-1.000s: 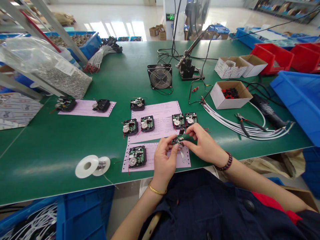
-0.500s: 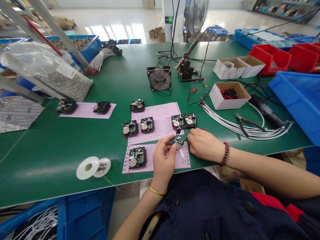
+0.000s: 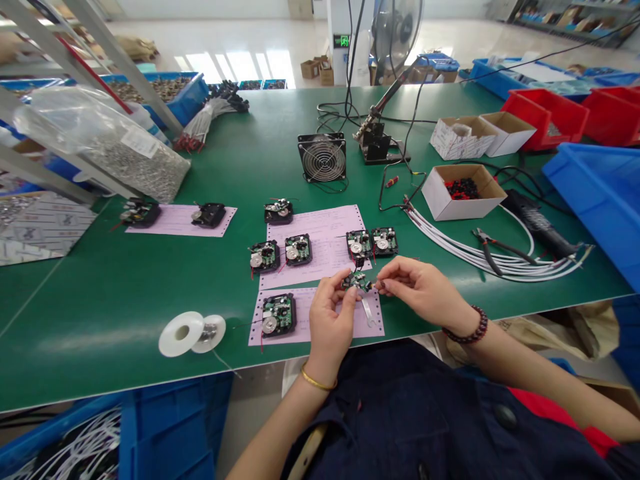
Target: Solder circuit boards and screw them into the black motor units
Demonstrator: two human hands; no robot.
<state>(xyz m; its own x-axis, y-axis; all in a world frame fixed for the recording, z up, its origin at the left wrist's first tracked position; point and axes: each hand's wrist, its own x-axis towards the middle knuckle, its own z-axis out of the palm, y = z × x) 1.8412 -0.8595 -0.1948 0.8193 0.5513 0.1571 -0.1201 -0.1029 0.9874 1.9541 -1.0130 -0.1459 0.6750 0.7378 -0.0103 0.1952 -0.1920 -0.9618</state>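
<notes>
My left hand [image 3: 330, 320] pinches a small green circuit board [image 3: 356, 281] just above a pink paper sheet [image 3: 305, 319] at the table's front edge. My right hand [image 3: 420, 290] is raised beside it, thumb and fingers pinched at the board's right end on something too small to name. Small metal tweezers [image 3: 368, 311] lie on the sheet under the board. Several black modules with boards sit around: one [image 3: 277, 314] left of my hand, a pair [image 3: 372, 243] just beyond it.
A solder spool [image 3: 191, 333] lies front left. White cables [image 3: 480, 250] and pliers [image 3: 493, 250] lie to the right near a box of red and black parts [image 3: 463, 190]. A small fan [image 3: 323, 157], a soldering iron stand [image 3: 377, 137] and blue bins [image 3: 600, 200] stand farther back.
My right hand went down to the table beside the board, then lifted again and now pinches at the board's right end. The left hand kept hold of the board.
</notes>
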